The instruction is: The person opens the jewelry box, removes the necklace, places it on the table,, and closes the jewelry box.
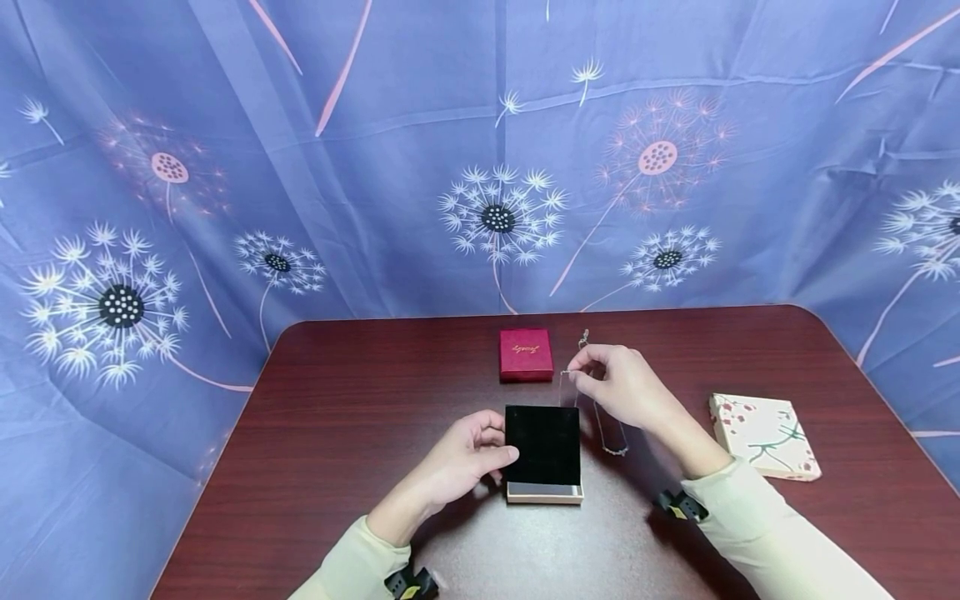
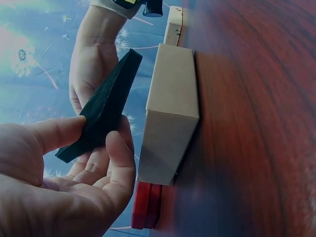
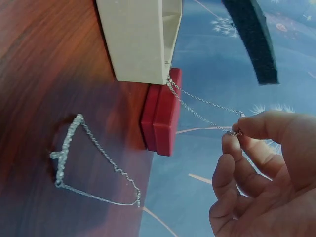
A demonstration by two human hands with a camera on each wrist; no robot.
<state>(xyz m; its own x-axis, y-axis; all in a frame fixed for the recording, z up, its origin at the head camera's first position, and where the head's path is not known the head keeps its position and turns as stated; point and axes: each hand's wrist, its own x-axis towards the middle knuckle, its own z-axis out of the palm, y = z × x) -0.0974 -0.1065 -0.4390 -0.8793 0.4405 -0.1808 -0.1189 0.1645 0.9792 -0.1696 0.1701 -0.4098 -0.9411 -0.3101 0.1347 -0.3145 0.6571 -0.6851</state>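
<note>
My left hand (image 1: pixel 474 446) pinches a black velvety pad (image 1: pixel 543 442) between thumb and fingers. In the head view the pad covers most of a pale box (image 1: pixel 545 499). The left wrist view shows the pad (image 2: pixel 106 108) tilted and apart from that box (image 2: pixel 172 81). To the right, my right hand (image 1: pixel 624 387) pinches a thin silver chain (image 3: pixel 210 102) between thumb and fingertip. Two of its strands run toward the pale box's edge. Another looped length ends in a beaded, sparkling section (image 3: pixel 64 150); whether both lengths are one necklace is unclear.
Behind the pale box sits a small red box (image 1: pixel 525 354) with gold lettering. A flat cream box (image 1: pixel 765 437) with a floral print lies at the right, near my right forearm. The dark wooden table (image 1: pixel 360 392) ends at a blue dandelion-print cloth (image 1: pixel 390 217).
</note>
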